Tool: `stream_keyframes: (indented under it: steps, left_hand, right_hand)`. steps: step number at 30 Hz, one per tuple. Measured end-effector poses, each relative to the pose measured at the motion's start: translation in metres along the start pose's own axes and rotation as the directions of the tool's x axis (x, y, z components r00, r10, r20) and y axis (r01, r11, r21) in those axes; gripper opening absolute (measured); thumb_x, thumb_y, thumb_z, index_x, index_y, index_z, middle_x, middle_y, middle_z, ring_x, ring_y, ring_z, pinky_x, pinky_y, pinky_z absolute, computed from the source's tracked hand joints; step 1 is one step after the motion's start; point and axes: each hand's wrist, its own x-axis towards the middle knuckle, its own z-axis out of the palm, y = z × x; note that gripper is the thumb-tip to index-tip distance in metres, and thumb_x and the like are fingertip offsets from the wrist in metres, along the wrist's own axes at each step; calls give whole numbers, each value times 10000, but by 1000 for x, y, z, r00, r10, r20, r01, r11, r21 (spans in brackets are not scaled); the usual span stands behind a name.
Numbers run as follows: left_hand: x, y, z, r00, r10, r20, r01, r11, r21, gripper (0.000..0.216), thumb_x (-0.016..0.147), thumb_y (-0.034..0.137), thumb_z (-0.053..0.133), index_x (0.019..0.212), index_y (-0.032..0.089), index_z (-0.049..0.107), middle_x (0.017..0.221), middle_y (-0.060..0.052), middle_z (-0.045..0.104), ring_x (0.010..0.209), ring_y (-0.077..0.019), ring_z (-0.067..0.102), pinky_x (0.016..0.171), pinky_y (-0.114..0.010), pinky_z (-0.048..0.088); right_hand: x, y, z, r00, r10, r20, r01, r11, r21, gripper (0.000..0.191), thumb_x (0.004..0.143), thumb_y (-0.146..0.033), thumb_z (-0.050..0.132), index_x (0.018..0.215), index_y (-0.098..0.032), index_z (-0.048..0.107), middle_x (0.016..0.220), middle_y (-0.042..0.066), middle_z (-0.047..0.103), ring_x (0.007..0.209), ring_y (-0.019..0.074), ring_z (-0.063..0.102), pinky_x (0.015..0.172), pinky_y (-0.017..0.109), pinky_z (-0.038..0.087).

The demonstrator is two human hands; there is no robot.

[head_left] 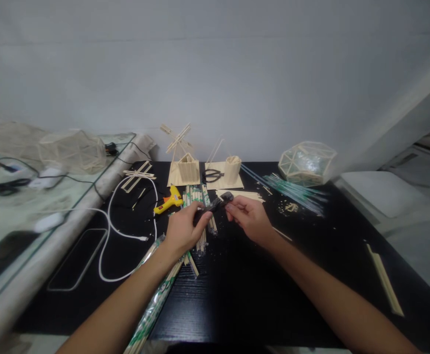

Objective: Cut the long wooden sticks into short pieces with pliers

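Note:
Above the middle of the black table, my left hand (pixel 184 227) and my right hand (pixel 251 219) are both closed on a small, dark, elongated object (pixel 225 196). Its kind is too blurred to make out. Thumb and fingers pinch it from either side. A yellow glue gun (pixel 170 200) lies just left of my left hand. Under and behind the hands are wrapped bundles of wooden chopsticks (pixel 201 241). Beyond them, black-handled scissors (pixel 213 175) rest on a thin wooden board (pixel 218 185).
A stick windmill model (pixel 188 169) and a round stick cup (pixel 232 168) stand at the back. A faceted stick frame (pixel 306 162) sits back right, near loose plastic wrappers (pixel 292 191). A white cable (pixel 116 279) loops on the left by a phone-shaped outline (pixel 76 260). Sticks (pixel 384 280) lie far right.

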Motion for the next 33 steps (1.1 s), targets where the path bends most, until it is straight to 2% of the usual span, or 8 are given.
stream_keyframes:
  steps: [7,11,19,28,33]
  left_hand:
    - [0,-5,-2,996,91,23,-91,996,-23,465,1005,560,352,947,202,644,862,-68,686,822,-233,645,749,-335,461]
    - [0,-4,-4,992,125,14,-126,992,26,452,1013,529,340,920,197,632,873,-73,632,856,-229,606,761,-333,441]
    - [0,-1,-6,993,120,21,-121,991,53,473,1012,529,320,884,196,630,835,-59,583,815,-217,579,714,-322,408]
    - [2,4,-9,996,83,44,-85,996,34,499,1025,527,326,774,193,598,765,-40,567,754,-196,563,698,-305,380]
    - [4,3,-8,995,68,66,-69,998,9,527,1025,545,340,704,192,563,718,-29,565,705,-180,537,673,-300,350]
  right_hand:
    - [-1,-2,-3,972,169,164,-200,961,191,402,828,-541,735,783,-155,632,596,-31,563,424,49,302,395,213,175]
    - [1,-3,-7,946,210,247,-272,929,250,372,814,-503,763,813,-148,650,585,-41,555,417,38,256,383,202,137]
    - [3,-1,-9,884,310,348,-429,834,347,390,772,-490,808,816,-136,649,577,-63,498,413,18,194,375,183,82]
    - [4,1,-10,871,330,363,-463,797,387,394,780,-497,796,837,-147,627,575,-84,458,416,19,141,361,171,75]
    - [5,1,-12,871,341,355,-465,805,367,372,806,-477,787,851,-139,638,616,-71,484,425,13,206,355,145,139]
